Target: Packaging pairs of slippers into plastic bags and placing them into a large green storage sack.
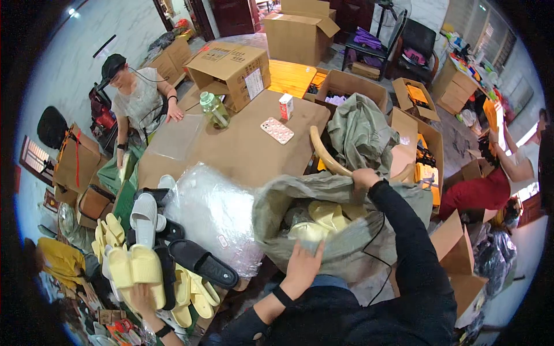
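Observation:
A grey-green woven sack stands open in front of me, with pale yellow slippers inside. My right hand is closed on the sack's far right rim. At the near rim, my left hand has its index finger and another finger stretched apart toward the slippers; whether it touches the sack is unclear. Left of the sack lies a pile of clear plastic bags on the table. Beyond it are a black slide sandal, a grey slipper and several yellow slippers.
A co-worker's hand holds a yellow slipper pair at lower left. Across the brown table sits another person. A green bottle, a phone and a cardboard box rest there. Open cartons stand at right.

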Available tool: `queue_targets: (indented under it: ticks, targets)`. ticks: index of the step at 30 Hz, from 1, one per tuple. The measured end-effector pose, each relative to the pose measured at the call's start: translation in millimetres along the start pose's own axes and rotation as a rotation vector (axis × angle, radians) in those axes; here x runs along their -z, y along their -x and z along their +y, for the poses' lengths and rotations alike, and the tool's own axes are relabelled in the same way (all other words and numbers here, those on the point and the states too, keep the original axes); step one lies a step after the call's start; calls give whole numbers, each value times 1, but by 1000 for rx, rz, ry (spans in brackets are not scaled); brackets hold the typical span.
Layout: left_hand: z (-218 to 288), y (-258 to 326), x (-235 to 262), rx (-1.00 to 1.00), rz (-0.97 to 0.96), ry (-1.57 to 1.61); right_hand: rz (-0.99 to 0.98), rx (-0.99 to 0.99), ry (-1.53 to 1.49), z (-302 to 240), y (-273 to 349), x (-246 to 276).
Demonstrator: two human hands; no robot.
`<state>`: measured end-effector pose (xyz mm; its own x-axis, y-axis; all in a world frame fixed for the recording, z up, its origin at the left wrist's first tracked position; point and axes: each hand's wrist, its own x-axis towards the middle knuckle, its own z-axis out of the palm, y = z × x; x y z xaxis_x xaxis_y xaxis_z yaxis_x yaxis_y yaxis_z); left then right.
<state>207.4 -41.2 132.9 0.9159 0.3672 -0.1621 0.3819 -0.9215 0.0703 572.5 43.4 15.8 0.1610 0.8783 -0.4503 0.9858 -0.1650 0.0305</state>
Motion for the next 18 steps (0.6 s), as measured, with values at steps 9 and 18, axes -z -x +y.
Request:
queue_targets:
  ticks: [9, 18]
  targets:
    - [-1, 44, 29, -271, 257, 376, 544, -575, -207, 56, -32, 82]
    - [23, 52, 30, -467, 107, 328, 392, 442, -315, -89, 145, 40]
